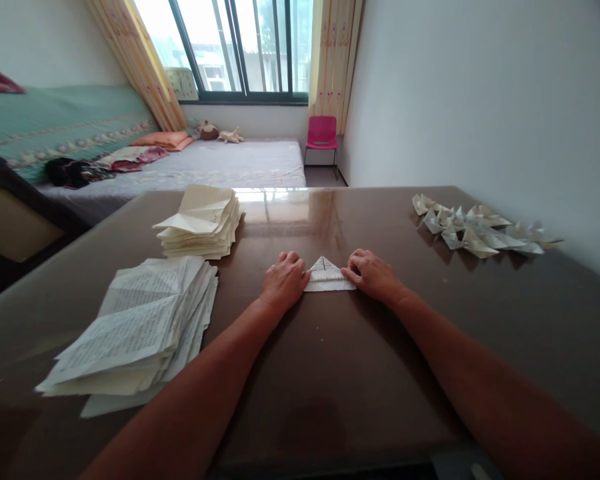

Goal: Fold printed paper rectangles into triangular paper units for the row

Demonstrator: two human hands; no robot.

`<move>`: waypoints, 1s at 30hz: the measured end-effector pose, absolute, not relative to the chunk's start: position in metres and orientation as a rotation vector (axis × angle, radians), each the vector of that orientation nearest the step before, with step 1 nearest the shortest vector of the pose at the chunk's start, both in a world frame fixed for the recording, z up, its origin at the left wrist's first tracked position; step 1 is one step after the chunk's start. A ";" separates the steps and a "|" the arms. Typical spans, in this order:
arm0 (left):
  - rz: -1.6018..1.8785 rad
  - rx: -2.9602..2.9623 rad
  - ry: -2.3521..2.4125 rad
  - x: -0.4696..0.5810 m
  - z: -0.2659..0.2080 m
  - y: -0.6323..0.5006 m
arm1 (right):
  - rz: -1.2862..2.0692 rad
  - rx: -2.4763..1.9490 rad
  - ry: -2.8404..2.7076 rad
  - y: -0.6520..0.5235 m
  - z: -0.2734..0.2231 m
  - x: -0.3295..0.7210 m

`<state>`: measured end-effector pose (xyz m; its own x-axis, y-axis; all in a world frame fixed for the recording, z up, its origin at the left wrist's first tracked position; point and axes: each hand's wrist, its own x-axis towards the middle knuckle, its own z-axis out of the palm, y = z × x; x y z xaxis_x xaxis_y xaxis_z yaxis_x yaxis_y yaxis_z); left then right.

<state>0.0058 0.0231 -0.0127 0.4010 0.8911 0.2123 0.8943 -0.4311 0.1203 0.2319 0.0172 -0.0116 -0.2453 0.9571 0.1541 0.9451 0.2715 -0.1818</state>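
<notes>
At the lower left of the frame, one stack of printed paper [125, 327] is lying on one brown table [325, 373]. A second stack, of cream paper [203, 230], is sitting just above it; the sheets in both are overlapping too closely to count. Near the middle, the left hand [286, 279] is holding the left end of one folded paper [325, 275], its fingers bent and drawn close together. One pink chair [323, 133] is standing at upper centre. The right hand [374, 275] is holding the paper's opposite end, thumb and forefinger nearly meeting. At the right, one cluster of folded paper boats [480, 230] is resting, more than five but too crowded for an exact count. The folded paper at centre is showing a pale, printed triangular peak above a flat, straight-bottomed band.
</notes>
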 end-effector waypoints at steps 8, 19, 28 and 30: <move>-0.434 -2.688 -1.285 0.010 -0.008 0.020 | 0.060 -1.776 -2.276 0.016 -0.012 0.231; -0.064 -2.683 -1.121 0.026 -0.006 -0.004 | 0.077 -1.737 -2.231 0.018 -0.017 0.233; -0.005 -2.706 -1.197 0.036 0.002 -0.012 | -0.006 -1.595 -2.546 -0.010 0.009 0.222; 0.013 -2.714 -1.177 0.034 0.002 -0.010 | 0.032 -1.611 -2.668 -0.017 0.013 0.218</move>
